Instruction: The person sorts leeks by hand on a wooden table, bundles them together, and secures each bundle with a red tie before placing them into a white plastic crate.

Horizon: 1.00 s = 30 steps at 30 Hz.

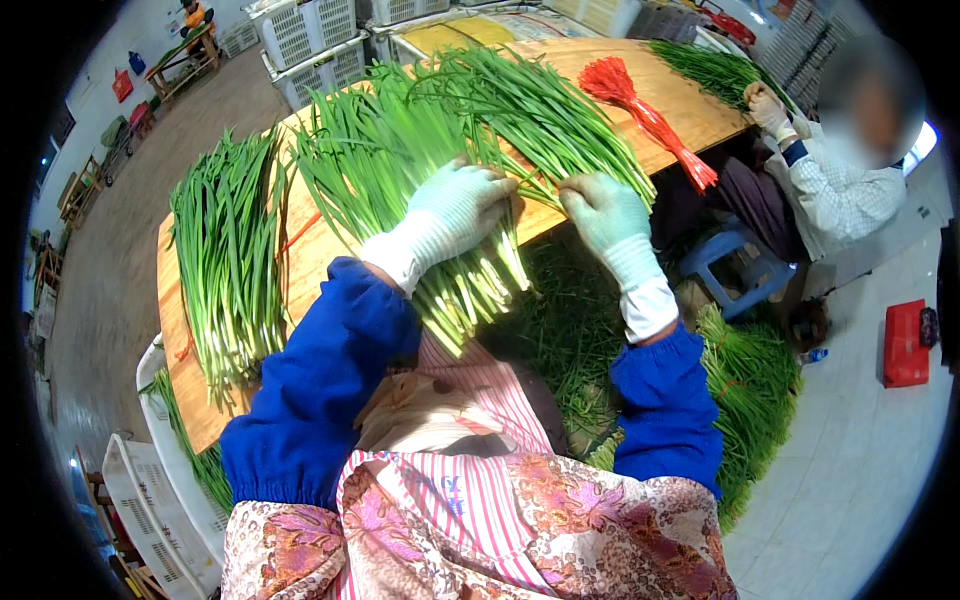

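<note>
Garlic chives lie in piles on a wooden tabletop (556, 223). My left hand (454, 210), in a pale green knit glove, is closed over stalks of the middle pile (360, 172); some leaves above it are blurred. White stalk ends stick out below that hand, past the table edge. To its right, my right hand (607, 210), gloved alike, pinches the ends of a few thin stalks (538, 189) between thumb and fingers. Close beyond it lies the right-hand pile (555, 120). A separate pile (225, 262) lies on the left.
A bundle of red ties (637, 112) lies toward the back right. A co-worker (840, 180) sits at the right, with gloved hands at more chives (709, 71). A blue stool (739, 270) and tied chive bunches (750, 390) are on the floor. White crates (315, 37) stand behind.
</note>
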Available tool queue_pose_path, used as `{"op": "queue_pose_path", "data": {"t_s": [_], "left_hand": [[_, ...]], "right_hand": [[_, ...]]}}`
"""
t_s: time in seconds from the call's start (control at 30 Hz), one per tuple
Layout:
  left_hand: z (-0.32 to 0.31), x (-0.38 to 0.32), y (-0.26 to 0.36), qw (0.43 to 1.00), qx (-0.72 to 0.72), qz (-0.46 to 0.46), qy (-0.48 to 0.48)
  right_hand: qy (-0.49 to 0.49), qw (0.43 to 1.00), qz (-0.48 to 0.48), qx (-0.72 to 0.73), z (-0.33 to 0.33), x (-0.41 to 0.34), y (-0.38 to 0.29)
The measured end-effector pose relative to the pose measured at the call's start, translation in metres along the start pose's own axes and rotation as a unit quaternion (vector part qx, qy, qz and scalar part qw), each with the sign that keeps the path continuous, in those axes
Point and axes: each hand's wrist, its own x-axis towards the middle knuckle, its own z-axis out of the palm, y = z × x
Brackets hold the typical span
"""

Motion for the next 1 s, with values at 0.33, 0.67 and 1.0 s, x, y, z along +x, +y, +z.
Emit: {"op": "queue_pose_path", "data": {"t_s": [0.33,0.67,1.0], "left_hand": [[0.005,0.003,-0.001,0.983,-0.065,-0.17,0.006],[-0.001,0.007,0.004,0.996,0.062,0.002,-0.061],[0.004,0.002,-0.002,0.999,-0.017,-0.037,0.01]], "right_hand": [[-0.125,0.947,-0.229,-0.187,0.024,0.035,-0.01],[-0.182,0.96,-0.182,-0.112,-0.027,-0.001,-0.014],[-0.196,0.975,0.073,-0.08,0.011,-0.007,-0.04]]}}
